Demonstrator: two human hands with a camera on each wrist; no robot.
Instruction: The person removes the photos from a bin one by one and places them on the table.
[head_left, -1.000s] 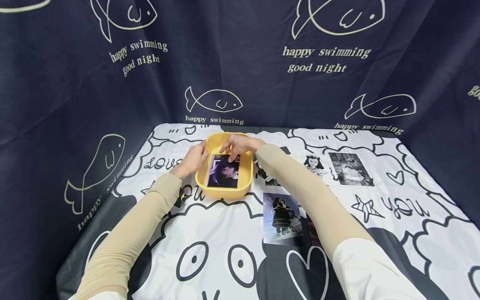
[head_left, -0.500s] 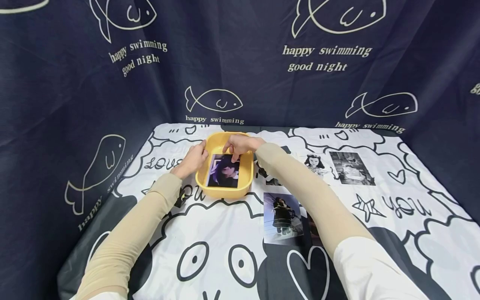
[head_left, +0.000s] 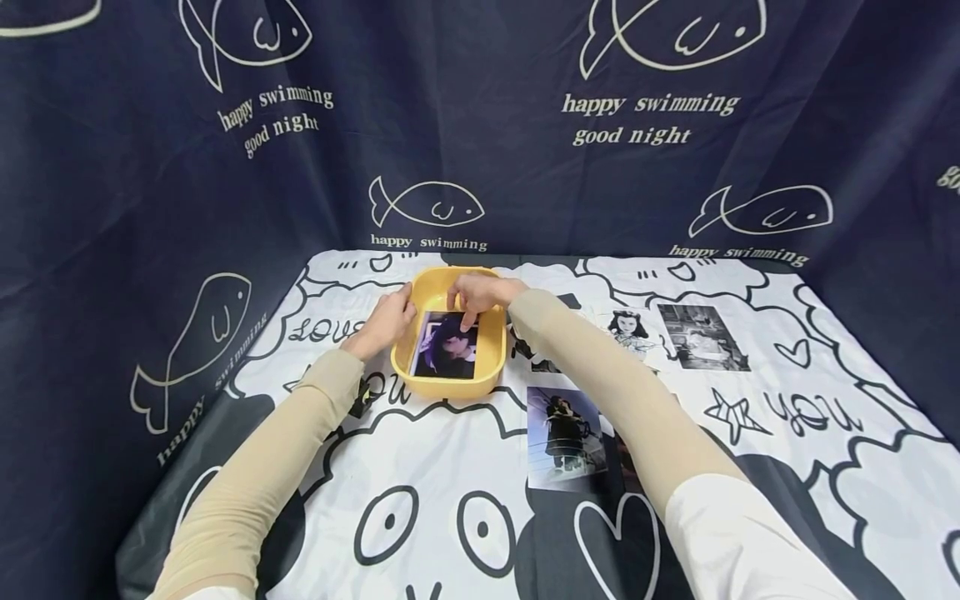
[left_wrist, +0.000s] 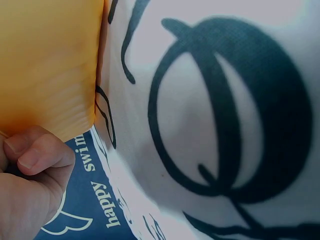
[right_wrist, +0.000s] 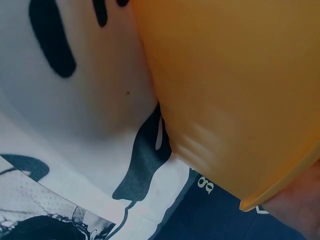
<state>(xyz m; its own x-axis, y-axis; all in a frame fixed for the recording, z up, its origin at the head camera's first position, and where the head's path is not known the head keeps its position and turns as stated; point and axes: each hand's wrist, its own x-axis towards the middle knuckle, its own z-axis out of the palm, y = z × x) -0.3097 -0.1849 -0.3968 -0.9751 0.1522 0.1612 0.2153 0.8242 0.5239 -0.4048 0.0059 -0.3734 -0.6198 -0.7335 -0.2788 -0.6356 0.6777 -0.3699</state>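
A yellow plastic box (head_left: 491, 365) without a lid stands on the printed cloth, and a photo (head_left: 446, 348) of a dark-haired person in purple light lies in it. My left hand (head_left: 387, 320) grips the box's left side near the far rim; its curled fingers also show against the yellow wall in the left wrist view. Over the far right rim, my right hand (head_left: 480, 295) reaches into the box. One of its fingertips touches or hovers just over the top of the photo. The right wrist view shows only a blurred bit of this hand past the rim.
Right of the box lie a blue-toned photo (head_left: 566, 437), a black-and-white photo (head_left: 703, 337), and others partly under the right sleeve (head_left: 607, 358). A dark printed piece (head_left: 363, 398) sits near the left forearm. A navy curtain (head_left: 525, 192) hangs behind the cloth-covered surface.
My right hand has shifted slightly to the right inside the box, and its fingers have drawn a little closer together. The left hand, the box and the photos stay in place.
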